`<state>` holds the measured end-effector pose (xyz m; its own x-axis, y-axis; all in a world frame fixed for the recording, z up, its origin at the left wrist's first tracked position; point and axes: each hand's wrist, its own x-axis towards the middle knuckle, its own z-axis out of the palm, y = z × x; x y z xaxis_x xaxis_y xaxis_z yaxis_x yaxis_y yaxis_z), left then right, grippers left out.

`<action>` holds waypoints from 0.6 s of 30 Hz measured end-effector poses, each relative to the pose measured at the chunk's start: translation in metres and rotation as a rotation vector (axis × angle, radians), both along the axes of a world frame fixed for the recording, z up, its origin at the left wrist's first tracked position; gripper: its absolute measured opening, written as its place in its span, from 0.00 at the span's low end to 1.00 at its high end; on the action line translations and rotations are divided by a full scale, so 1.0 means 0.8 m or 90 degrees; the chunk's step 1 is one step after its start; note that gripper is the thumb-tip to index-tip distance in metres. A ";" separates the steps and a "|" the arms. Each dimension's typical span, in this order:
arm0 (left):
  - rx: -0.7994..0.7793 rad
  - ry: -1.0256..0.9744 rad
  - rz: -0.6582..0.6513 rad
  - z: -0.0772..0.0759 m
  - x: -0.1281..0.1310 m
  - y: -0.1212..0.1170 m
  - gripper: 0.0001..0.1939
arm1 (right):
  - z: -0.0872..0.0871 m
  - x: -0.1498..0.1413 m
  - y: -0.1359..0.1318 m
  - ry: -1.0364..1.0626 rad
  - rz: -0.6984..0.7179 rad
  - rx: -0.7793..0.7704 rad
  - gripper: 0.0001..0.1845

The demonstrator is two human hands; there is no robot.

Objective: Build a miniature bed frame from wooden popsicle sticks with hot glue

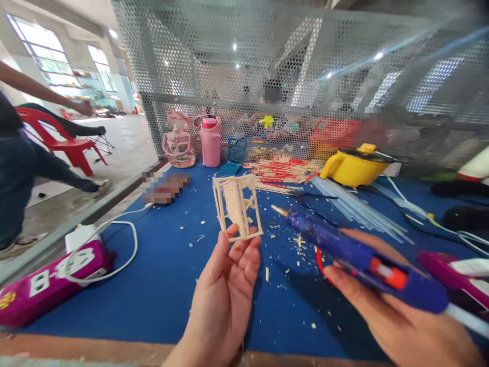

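Pinched in the fingertips of my left hand (229, 280) is a small wooden stick frame (239, 206), raised above the blue tabletop. Thin pale sticks form its open box shape, and one side carries a row of slats. My right hand (389, 300) is wrapped around a blue hot glue gun (344, 250) with a red trigger. A clear glue stick (466, 318) pokes out of the gun's back end. Its nozzle (280, 210) points left toward the frame, a short gap away from it.
A heap of wooden sticks (280, 171), clear glue sticks (359, 209) and a yellow pot (355, 165) lie toward the back. Two pink bottles (211, 145) stand by the mesh panel (237, 66). Purple power strips (57, 283) flank the sides. A person walks by a red chair (57, 137).
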<state>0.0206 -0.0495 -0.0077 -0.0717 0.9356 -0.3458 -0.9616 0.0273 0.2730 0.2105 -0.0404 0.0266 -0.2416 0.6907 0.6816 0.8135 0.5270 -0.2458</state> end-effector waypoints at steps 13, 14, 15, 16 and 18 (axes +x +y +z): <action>-0.005 -0.011 0.005 -0.001 0.002 0.000 0.09 | -0.023 -0.017 -0.010 -0.049 0.077 -0.020 0.12; -0.007 -0.011 0.006 -0.001 0.002 0.000 0.09 | -0.023 -0.017 -0.011 -0.050 0.081 -0.022 0.12; -0.009 -0.011 0.007 -0.001 0.003 0.000 0.09 | -0.024 -0.017 -0.011 -0.053 0.086 -0.020 0.12; -0.012 -0.011 0.007 -0.001 0.003 0.001 0.09 | -0.024 -0.017 -0.011 -0.054 0.086 -0.022 0.12; -0.011 -0.012 0.007 -0.001 0.003 0.001 0.09 | -0.025 -0.017 -0.011 -0.054 0.084 -0.028 0.13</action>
<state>0.0228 -0.0488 -0.0084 -0.0756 0.9289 -0.3626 -0.9669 0.0206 0.2545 0.1972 -0.0489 0.0065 -0.3877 0.6777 0.6248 0.7564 0.6213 -0.2046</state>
